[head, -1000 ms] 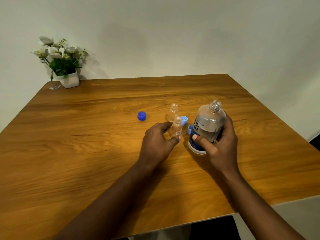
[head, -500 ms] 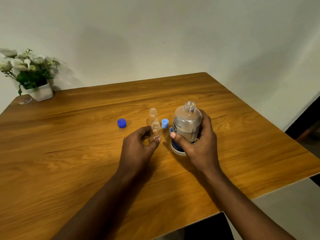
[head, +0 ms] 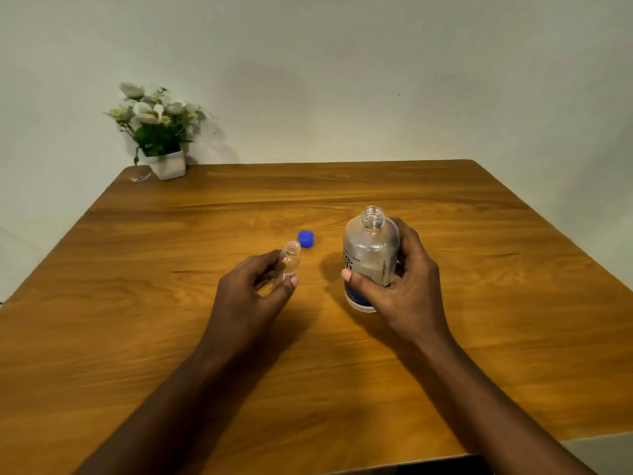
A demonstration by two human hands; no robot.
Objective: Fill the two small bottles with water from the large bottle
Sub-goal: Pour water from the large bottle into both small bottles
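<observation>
The fingers (head: 282,289) of the left hand (head: 253,286) pinch a small bottle (head: 291,260) upright and uncapped, likely to steady it for pouring; the right hand (head: 407,286) wraps the open large bottle (head: 371,255) just to its right, over the tabletop (head: 479,269). A blue cap (head: 306,238) lies just beyond, flowers (head: 161,132) stand far left, neither in the way; the second small bottle is out of sight
</observation>
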